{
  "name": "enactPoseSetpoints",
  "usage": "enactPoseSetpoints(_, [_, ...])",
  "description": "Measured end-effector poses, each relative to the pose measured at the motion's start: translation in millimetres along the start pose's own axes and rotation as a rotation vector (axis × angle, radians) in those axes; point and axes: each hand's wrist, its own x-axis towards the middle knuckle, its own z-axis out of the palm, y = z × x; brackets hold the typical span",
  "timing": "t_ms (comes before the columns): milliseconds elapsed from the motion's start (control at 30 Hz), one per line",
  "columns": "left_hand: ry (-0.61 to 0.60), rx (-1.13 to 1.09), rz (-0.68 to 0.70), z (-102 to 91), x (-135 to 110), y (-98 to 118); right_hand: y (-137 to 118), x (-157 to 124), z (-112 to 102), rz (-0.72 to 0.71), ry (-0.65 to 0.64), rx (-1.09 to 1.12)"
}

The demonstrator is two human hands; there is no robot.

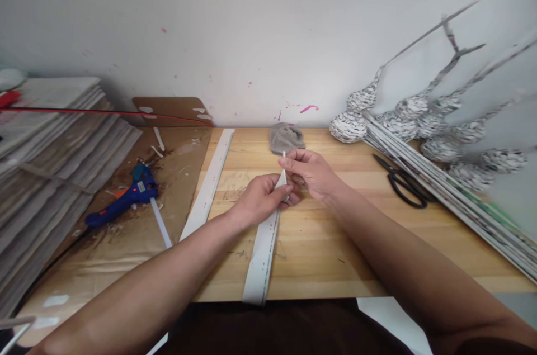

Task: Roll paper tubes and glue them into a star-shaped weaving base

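Observation:
A long white paper strip [262,257] with printed marks along one edge runs from my hands down over the front edge of the wooden table. Its upper end narrows into a slim rolled tip between my fingers. My left hand [266,195] is closed on the strip, thumb pressed on the folded part. Just above and to the right, my right hand [310,173] pinches the thin rolled end, which pokes up past the fingertips. Some of the roll is hidden by my fingers. To the left lies another pale strip or stack of strips [213,176].
A grey cloth [286,138] lies behind my hands. At right are black scissors [405,184], a bundle of paper tubes [444,190] and several woven paper bulbs [350,127]. At left, a blue glue gun [126,198] rests on cardboard [121,265] beside stacked newspapers [54,187].

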Motion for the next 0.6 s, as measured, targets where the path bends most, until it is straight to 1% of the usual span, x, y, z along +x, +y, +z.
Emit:
enactPoseSetpoints(67, [0.004, -0.001, -0.008, 0.9, -0.4, 0.9, 1.4, -0.1, 0.4, 0.011, 0.026, 0.012])
enactPoseSetpoints(133, [-0.006, -0.037, -0.027, 1.2, -0.3, 2.1, 1.7, 0.0, -0.8, 0.018, 0.023, -0.003])
enactPoseSetpoints(167, [-0.014, -0.058, -0.036, 1.0, -0.1, 2.6, 1.5, 0.2, -1.9, 0.025, -0.002, -0.024])
enactPoseSetpoints(267, [-0.022, -0.098, -0.054, 0.4, 0.7, 3.4, 0.7, 0.9, -5.2, 0.066, -0.136, -0.117])
enactPoseSetpoints(300, [-0.020, -0.097, -0.051, 0.3, 0.9, 3.4, 1.0, 1.3, -5.7, 0.072, -0.156, -0.135])
enactPoseSetpoints(333, [-0.017, -0.091, -0.044, 0.4, 1.0, 3.2, 1.5, 1.7, -5.7, 0.070, -0.152, -0.139])
enactPoseSetpoints(500, [-0.008, -0.030, -0.032, 1.8, 1.1, 1.1, 5.6, 2.5, -1.8, 0.051, -0.007, -0.064])
enactPoseSetpoints(567, [-0.011, -0.043, -0.041, 1.6, 1.3, 0.5, 5.2, 2.4, -2.5, 0.056, -0.004, -0.068])
enactPoseSetpoints(600, [-0.014, -0.062, -0.047, 1.3, 1.5, 0.5, 4.6, 2.4, -3.8, 0.063, -0.029, -0.086])
